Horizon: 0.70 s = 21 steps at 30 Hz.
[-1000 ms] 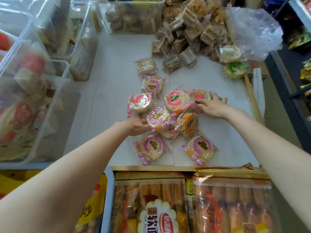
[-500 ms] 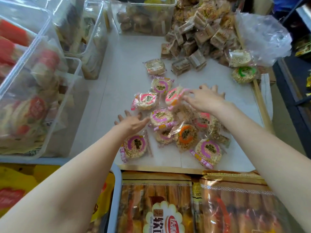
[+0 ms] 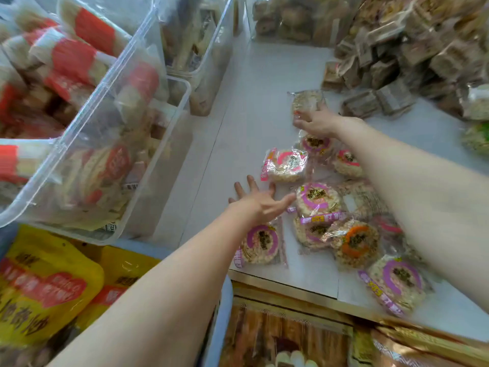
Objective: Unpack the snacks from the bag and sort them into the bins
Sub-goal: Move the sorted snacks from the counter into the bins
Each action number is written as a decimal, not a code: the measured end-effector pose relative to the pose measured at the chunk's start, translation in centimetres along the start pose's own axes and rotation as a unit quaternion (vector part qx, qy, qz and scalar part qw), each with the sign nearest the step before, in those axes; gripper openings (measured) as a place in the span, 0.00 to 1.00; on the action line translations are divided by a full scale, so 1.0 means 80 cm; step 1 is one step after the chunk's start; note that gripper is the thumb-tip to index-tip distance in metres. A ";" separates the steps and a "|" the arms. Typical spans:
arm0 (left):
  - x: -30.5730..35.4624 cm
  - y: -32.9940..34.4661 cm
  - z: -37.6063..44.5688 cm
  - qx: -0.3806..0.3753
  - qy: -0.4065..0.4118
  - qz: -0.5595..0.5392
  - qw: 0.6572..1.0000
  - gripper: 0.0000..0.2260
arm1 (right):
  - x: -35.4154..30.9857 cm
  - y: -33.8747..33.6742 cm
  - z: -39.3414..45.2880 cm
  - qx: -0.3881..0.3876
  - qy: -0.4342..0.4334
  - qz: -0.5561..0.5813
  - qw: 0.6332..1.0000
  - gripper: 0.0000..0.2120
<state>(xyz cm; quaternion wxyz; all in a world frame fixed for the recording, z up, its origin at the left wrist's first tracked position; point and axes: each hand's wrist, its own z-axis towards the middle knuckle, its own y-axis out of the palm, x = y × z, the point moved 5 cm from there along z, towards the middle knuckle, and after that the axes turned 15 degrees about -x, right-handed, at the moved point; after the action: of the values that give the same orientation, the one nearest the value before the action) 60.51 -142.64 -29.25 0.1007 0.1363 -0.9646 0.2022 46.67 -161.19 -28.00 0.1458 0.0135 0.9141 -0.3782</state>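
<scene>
- While reaching across the white tabletop (image 3: 254,83), right hand (image 3: 318,123) rests on a clear-wrapped pale rice cake with no coloured label (image 3: 307,102); fingers bent over its near edge, though whether they pinch it cannot be told.
- Left hand (image 3: 260,201) spread flat, fingers straight and apart, holding nothing, thumb tip just beside a round rice cake in a purple-ringed wrapper (image 3: 316,198).
- Scattered between the arms: a pink-ringed rice cake packet (image 3: 287,165), another purple-ringed packet under the left wrist (image 3: 260,243), an orange-ringed rice cake packet (image 3: 356,243), and a purple-ringed one near the table's front edge (image 3: 397,283).
- Dark characters printed on each label centre, too blurred to read.
- Left of the table, a clear plastic bin of red-labelled snack packs (image 3: 169,123).
- Far right, a heap of small brown wrapped blocks (image 3: 391,64).
- Bottom left, yellow bags with red heart-shaped labels (image 3: 47,292); writing illegible.
</scene>
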 end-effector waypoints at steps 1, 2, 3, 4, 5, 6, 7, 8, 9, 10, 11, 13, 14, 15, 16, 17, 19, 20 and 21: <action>-0.003 0.001 0.000 -0.005 -0.004 -0.005 1.000 0.36 | 0.000 0.007 0.001 0.001 -0.003 0.000 1.000 0.26; -0.007 0.002 0.001 -0.004 -0.003 -0.008 1.000 0.37 | 0.001 0.015 -0.002 0.002 -0.009 0.003 1.000 0.25; -0.012 0.004 0.004 -0.001 0.000 -0.007 1.000 0.38 | 0.001 0.023 -0.010 0.004 -0.014 0.007 1.000 0.25; -0.015 0.005 0.007 -0.004 0.002 0.001 1.000 0.40 | 0.003 0.031 -0.016 0.005 -0.017 0.010 1.000 0.25; -0.017 0.005 0.012 -0.006 0.007 0.012 1.000 0.44 | 0.006 0.039 -0.025 0.002 -0.017 0.009 1.000 0.24; -0.017 0.004 0.016 -0.006 0.015 0.025 1.000 0.50 | 0.009 0.046 -0.032 -0.003 -0.016 0.009 1.000 0.24; -0.017 0.003 0.020 -0.009 0.022 0.035 0.999 0.54 | 0.011 0.052 -0.040 -0.003 -0.015 0.008 1.000 0.24; -0.016 0.002 0.022 -0.008 0.025 0.043 0.999 0.55 | 0.014 0.058 -0.046 -0.001 -0.014 0.010 1.000 0.24; -0.014 0.000 0.022 -0.002 0.031 0.047 0.998 0.56 | 0.015 0.063 -0.053 0.001 -0.010 0.010 1.000 0.24; -0.015 -0.002 0.020 0.004 0.034 0.051 0.998 0.56 | 0.016 0.070 -0.059 0.001 -0.008 0.011 1.000 0.23; -0.014 -0.004 0.011 0.008 0.040 0.053 0.998 0.54 | 0.016 0.077 -0.066 0.001 -0.006 0.008 1.000 0.23; -0.025 -0.010 -0.009 0.014 0.041 0.052 0.998 0.39 | 0.016 0.093 -0.076 -0.005 -0.006 0.008 1.000 0.22; -0.033 -0.014 -0.018 0.021 0.038 0.049 0.998 0.29 | 0.016 0.100 -0.081 -0.007 -0.005 0.013 1.000 0.22; -0.044 -0.017 -0.028 0.041 0.031 0.048 0.998 0.19 | 0.015 0.106 -0.087 -0.010 -0.005 0.018 1.000 0.22; -0.053 -0.019 -0.040 0.069 0.019 0.041 0.997 0.12 | 0.013 0.111 -0.094 -0.013 -0.006 0.025 1.000 0.22; -0.062 -0.019 -0.051 0.105 0.004 0.027 0.994 0.11 | 0.009 0.116 -0.102 -0.016 -0.009 0.027 0.999 0.22; -0.071 -0.017 -0.067 0.177 -0.015 -0.021 0.984 0.14 | -0.004 0.127 -0.119 -0.028 -0.026 0.023 0.999 0.21; -0.072 -0.015 -0.068 0.194 -0.016 -0.063 0.979 0.17 | -0.010 0.132 -0.128 -0.029 -0.041 0.031 0.998 0.20; -0.070 -0.011 -0.066 0.192 -0.006 -0.109 0.975 0.22 | -0.016 0.134 -0.136 -0.022 -0.060 0.051 0.997 0.20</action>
<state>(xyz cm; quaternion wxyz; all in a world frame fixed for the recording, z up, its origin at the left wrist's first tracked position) 66.82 -139.96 -25.56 0.0884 0.2582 -0.8877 0.3708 46.54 -145.85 -27.70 0.2200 0.0344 0.9099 -0.3499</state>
